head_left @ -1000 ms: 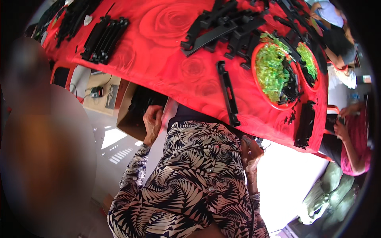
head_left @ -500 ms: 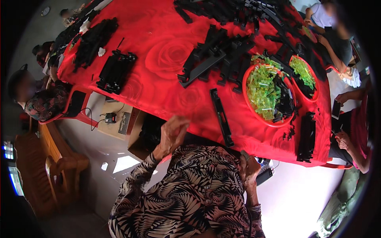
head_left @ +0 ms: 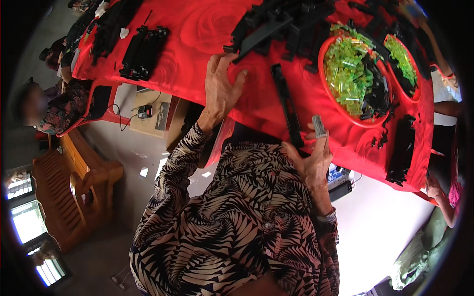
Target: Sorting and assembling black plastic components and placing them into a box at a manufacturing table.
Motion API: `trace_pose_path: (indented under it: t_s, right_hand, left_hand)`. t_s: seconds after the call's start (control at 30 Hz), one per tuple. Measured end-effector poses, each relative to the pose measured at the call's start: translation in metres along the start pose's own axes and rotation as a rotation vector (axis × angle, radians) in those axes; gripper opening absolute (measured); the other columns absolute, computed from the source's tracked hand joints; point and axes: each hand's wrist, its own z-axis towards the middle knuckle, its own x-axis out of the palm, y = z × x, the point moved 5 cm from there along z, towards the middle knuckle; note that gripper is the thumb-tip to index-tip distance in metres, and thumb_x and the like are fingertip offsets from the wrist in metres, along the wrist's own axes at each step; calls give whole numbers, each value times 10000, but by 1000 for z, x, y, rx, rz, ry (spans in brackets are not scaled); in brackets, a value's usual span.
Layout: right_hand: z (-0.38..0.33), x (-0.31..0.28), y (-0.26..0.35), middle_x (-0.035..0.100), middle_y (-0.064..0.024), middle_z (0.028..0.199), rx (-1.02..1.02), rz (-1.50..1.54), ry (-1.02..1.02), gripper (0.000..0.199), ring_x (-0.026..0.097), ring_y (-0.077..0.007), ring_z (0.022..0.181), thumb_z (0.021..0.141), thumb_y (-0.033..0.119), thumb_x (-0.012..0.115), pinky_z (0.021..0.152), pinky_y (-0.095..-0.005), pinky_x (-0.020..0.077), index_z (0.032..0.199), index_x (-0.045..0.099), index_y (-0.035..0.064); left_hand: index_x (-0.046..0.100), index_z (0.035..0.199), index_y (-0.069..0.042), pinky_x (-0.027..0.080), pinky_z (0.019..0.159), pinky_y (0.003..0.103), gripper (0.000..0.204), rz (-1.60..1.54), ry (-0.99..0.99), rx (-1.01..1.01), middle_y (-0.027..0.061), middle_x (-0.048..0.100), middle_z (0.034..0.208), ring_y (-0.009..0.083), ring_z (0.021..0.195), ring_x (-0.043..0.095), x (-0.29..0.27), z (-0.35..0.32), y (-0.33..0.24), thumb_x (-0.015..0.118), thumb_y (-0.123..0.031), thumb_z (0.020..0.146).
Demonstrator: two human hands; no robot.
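My left hand (head_left: 220, 86) is over the near part of the red table, fingers apart and holding nothing. Its fingertips are right by the end of a long black plastic piece (head_left: 261, 35) in a loose heap; whether they touch it I cannot tell. At the table's front edge, my right hand (head_left: 314, 160) is empty with thumb and fingers spread. A grey wrap (head_left: 319, 126) covers one of its fingertips. Just left of that hand, a single long, slotted black plastic strip (head_left: 285, 103) lies with its near end at the edge.
Two red bowls, a larger one (head_left: 366, 124) and a smaller one (head_left: 414, 99), hold yellow-green clear pieces and small black parts. Black strips are stacked at left (head_left: 144, 53) and right (head_left: 402, 150). A cardboard box (head_left: 148, 123) stands below the table. Other people sit or stand around.
My left hand has moved forward and opened, from the table edge up to the black heap. My right hand has come up to the edge, its fingers spreading. The view has shifted.
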Motion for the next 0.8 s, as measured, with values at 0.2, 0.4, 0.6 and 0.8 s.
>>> trace_pose_path:
  t_s: [0.2, 0.4, 0.6, 0.8]
  right_hand:
    - [5, 2, 1, 633, -221, 1006, 34, 52, 6, 710, 651, -405, 783, 709, 310, 893, 600, -448, 543, 1186, 527, -68]
    - [-3, 9, 2, 639, -175, 884, -9, 51, 6, 738, 647, -350, 710, 715, 323, 887, 585, -413, 539, 1228, 541, -79]
    - [-4, 17, 3, 634, -112, 775, 124, 164, 128, 806, 631, -257, 606, 730, 321, 878, 571, -368, 533, 1323, 500, -73]
    - [2, 25, 8, 659, -135, 912, 129, 477, 320, 870, 664, -249, 724, 760, 279, 856, 646, -356, 568, 1439, 396, -11]
  left_hand:
    - [640, 1086, -15, 515, 767, 391, 295, -78, -40, -34, 163, 616, 1004, 293, 879, 616, -6, -9, 6, 720, -48, 804]
    - [680, 1043, 12, 518, 704, 337, 217, -130, 26, -59, 143, 667, 931, 222, 791, 648, -5, -20, -12, 713, -63, 842]
    - [604, 1195, 53, 513, 672, 263, 344, -565, 443, -635, 104, 712, 898, 110, 759, 631, 15, -75, -40, 694, -152, 934]
    - [417, 1363, 56, 505, 839, 305, 533, -843, 529, -658, 123, 672, 1027, 173, 937, 622, 29, -91, -62, 658, -180, 950]
